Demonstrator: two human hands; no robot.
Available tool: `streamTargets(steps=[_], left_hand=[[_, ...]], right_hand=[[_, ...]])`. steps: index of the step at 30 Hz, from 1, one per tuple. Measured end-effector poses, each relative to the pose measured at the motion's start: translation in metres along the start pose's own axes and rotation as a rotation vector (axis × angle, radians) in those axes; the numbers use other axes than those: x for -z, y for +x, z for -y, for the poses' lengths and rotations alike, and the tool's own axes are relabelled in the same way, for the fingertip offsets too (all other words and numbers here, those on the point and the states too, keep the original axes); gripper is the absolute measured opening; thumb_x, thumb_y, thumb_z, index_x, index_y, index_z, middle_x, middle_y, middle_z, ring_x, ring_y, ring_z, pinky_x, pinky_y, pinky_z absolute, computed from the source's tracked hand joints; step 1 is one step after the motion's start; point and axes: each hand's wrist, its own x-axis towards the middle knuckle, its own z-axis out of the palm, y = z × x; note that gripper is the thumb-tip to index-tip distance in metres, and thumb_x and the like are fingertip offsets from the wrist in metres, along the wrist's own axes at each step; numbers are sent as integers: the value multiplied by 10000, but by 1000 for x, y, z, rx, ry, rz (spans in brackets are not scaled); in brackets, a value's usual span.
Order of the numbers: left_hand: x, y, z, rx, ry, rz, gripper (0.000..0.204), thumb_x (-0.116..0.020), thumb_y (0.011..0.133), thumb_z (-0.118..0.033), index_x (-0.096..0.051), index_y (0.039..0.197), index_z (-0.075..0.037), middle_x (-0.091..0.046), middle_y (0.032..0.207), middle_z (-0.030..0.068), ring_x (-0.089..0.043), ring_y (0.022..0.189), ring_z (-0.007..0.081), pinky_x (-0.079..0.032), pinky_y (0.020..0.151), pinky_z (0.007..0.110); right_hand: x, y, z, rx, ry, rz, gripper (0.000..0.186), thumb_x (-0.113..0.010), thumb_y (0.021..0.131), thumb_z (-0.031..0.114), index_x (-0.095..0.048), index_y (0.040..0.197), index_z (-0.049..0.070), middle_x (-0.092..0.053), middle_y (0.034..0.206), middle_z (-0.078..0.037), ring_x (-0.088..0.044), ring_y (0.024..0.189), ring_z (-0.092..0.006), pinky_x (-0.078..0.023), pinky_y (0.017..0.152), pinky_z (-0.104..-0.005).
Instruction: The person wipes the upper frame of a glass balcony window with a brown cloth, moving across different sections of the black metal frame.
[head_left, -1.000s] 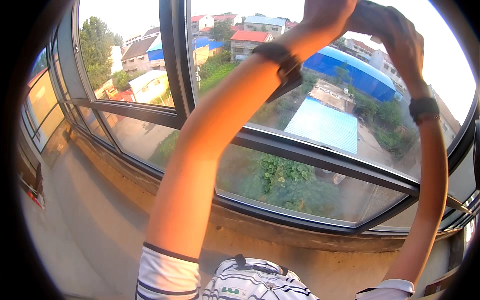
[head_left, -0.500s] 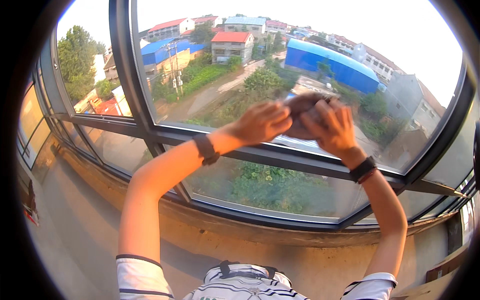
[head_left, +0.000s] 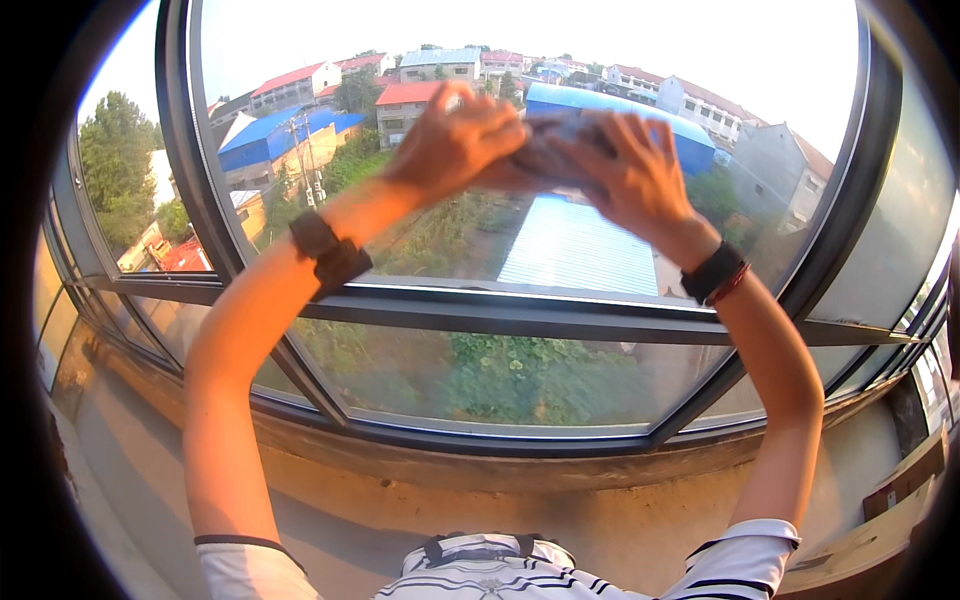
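A dark grey-brown cloth, blurred by motion, is bunched between my two hands in front of the large window pane. My left hand has its fingers bent, their tips at the cloth's left end. On the other end lies my right hand, its fingers somewhat spread over the cloth and gripping it. Whether the cloth touches the glass I cannot tell for sure. Both arms are raised and reach forward; each wrist wears a dark band.
A dark window frame bar crosses below the hands, with a lower pane under it. An upright frame post stands at left. Below runs a rough sill and wall. A wooden board lies at lower right. Buildings and greenery show outside.
Both hands and the cloth have moved up and to the left across the window. The view has shifted a little too. The cloth stays between the hands.
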Motion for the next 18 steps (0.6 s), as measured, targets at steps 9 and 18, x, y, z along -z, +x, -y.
streamTargets(steps=[9, 18], left_hand=[[21, 174, 82, 241, -12, -312, 165, -593, 807, -172, -614, 922, -54, -605, 885, 105, -605, 841, 266, -466, 721, 387], [-34, 35, -70, 148, -160, -159, 293, -678, 667, -124, -620, 949, -68, -588, 956, 95, -598, 884, 273, -515, 769, 378]], right_hand=[[73, 115, -99, -196, 37, -170, 195, -572, 819, 211, -700, 902, 90, -649, 686, -97, -635, 635, -254, -503, 603, -342], [5, -62, -27, -89, 172, -142, 519, -732, 586, 94, -647, 1085, 207, -531, 971, -73, -564, 873, -277, -506, 739, -385]])
